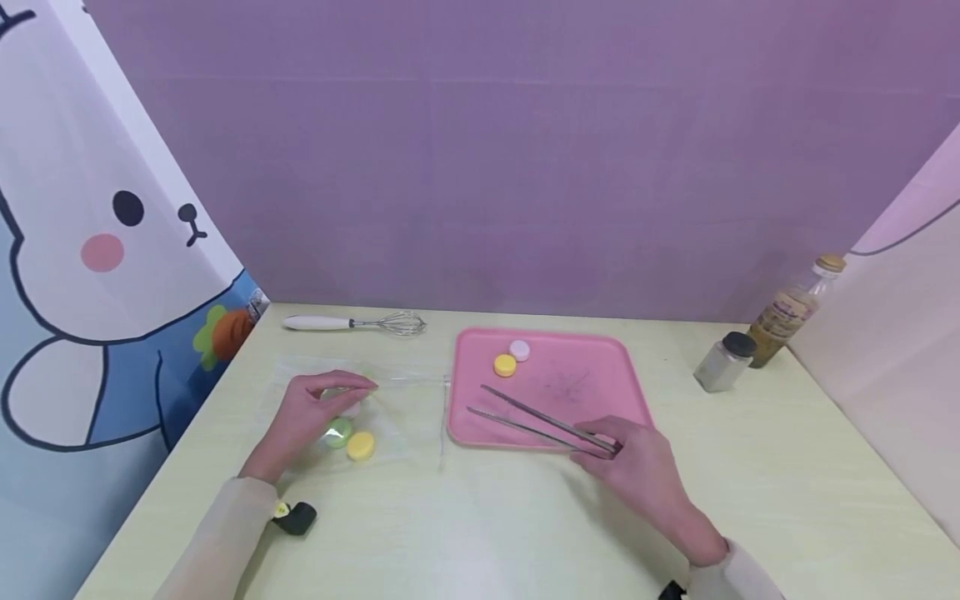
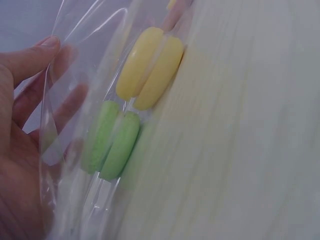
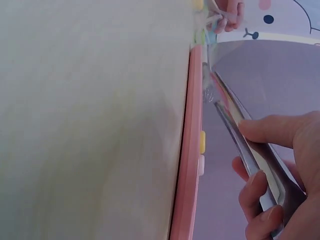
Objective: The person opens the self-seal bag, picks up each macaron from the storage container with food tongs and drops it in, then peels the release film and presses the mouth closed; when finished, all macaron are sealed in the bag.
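Toward the table's (image 1: 480, 525) far left corner, a whisk (image 1: 318, 323) lies along the far edge, out of use. Nearer the left edge, the left hand (image 1: 311, 410) pinches the film of a clear bag (image 2: 95, 45) between thumb and fingers, raising it slightly. Three macarons lie within the bag: a pale pink one (image 1: 351, 410), partly hidden by the hand, a green one (image 1: 339, 432) and a yellow one (image 1: 361, 446). The bag ends just beside the left edge of a pink tray (image 1: 592, 367). Two further macarons, one yellow (image 1: 505, 365) and one pale pink (image 1: 519, 350), sit side by side in the tray near its far left corner.

The right hand (image 1: 641, 467), by the tray's near right corner, grasps metal tongs (image 1: 547, 417). Their tips stand apart above the tray's left side, with nothing seen between them.

Toward the table's far right corner stand a dark-capped jar (image 1: 723, 362) and a corked bottle (image 1: 787, 321), both apart from the work.

In my judgement the step in hand is a transfer by tongs between bag and tray; its direction I cannot establish. The next move calls for a spread bag mouth and light, even pressure across a macaron, lest it slip or snag the film.
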Demonstrator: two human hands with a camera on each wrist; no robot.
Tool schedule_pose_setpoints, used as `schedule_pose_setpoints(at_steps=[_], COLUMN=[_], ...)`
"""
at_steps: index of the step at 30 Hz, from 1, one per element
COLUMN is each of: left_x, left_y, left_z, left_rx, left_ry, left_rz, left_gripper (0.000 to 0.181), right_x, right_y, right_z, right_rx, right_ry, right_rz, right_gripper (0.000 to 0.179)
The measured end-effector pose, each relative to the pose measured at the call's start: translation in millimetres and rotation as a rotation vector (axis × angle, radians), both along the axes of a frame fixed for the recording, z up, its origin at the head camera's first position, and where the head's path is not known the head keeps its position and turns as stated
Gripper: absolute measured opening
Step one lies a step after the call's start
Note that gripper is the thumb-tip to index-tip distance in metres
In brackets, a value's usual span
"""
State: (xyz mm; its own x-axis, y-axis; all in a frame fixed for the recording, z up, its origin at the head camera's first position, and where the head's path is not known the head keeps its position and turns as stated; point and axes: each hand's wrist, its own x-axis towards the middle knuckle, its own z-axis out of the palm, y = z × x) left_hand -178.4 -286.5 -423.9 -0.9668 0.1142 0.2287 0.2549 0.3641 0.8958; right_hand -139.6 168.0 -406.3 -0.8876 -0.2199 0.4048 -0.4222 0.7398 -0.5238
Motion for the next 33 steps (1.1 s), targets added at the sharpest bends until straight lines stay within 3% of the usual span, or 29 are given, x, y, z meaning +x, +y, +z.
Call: schedule_pose_setpoints(at_steps=[14,33], left_x=[0.9,-0.7], left_y=[-0.3,-1.5], left_z=[0.2,-1.7], left_rx=[-0.009,-0.013], left_ry=[-0.014,0.016], left_rz=[0.008,-0.007], left_gripper=[0.018,0.017], right_x=[4.1,-13.6], right_y=[6.8,-0.6], right_z=[5.5,3.9], right_rx=[0.019,-0.025], right_ry=[-0.110,-0.179], right_rz=[-0.203,-0.219], right_gripper=[0.031,0.033])
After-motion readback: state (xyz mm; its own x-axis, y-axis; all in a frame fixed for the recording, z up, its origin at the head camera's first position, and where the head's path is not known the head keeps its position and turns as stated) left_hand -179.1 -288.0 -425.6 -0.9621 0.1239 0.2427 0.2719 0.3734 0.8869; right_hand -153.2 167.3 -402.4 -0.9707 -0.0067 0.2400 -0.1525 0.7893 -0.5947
